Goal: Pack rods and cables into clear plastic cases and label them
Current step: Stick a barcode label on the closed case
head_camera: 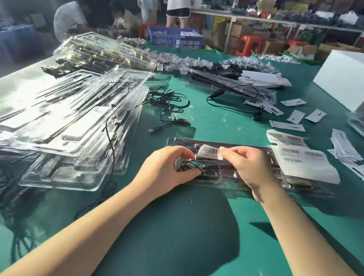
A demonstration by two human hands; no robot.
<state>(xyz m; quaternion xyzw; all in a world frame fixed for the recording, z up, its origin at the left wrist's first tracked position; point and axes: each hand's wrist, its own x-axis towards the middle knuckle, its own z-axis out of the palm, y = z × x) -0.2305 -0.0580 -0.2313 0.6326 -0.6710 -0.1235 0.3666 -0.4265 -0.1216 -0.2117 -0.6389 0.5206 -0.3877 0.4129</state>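
Observation:
A clear plastic case lies flat on the green table in front of me, with rods and a coiled black cable inside. My left hand rests curled on the case's left end, its fingers over the cable. My right hand pinches a white barcode label over the top of the case. A sheet of barcode labels lies across the case's right end.
Stacks of clear cases fill the left side. Loose black cables lie behind the case. White paper tags are scattered at the right, near a white box. People stand beyond the table.

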